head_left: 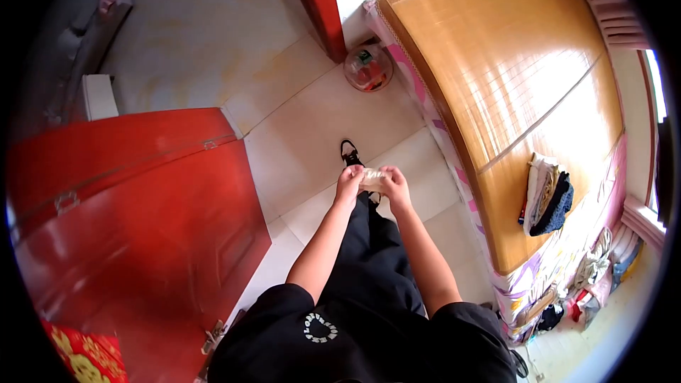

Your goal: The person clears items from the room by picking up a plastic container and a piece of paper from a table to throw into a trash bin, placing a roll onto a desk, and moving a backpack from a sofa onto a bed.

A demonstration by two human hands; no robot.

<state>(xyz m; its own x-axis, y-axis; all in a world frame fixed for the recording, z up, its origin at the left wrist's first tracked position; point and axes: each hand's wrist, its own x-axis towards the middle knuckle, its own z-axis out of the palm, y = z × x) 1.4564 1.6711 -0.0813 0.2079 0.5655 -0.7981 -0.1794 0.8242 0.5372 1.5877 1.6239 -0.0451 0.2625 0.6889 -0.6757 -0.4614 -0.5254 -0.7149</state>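
Note:
My left hand and my right hand are held close together in front of me, above my dark trousers and shoes. Between them is a small cream-white crumpled bundle; whether it is cloth or thin plastic I cannot make out. Each hand has its fingers closed on one end of it. Part of the bundle is hidden behind the fingers.
An open red door stands on the left. Ahead on the tiled floor is a clear round bin. To the right, a bed with a bamboo mat bears folded clothes. More clothes lie heaped beyond its near end.

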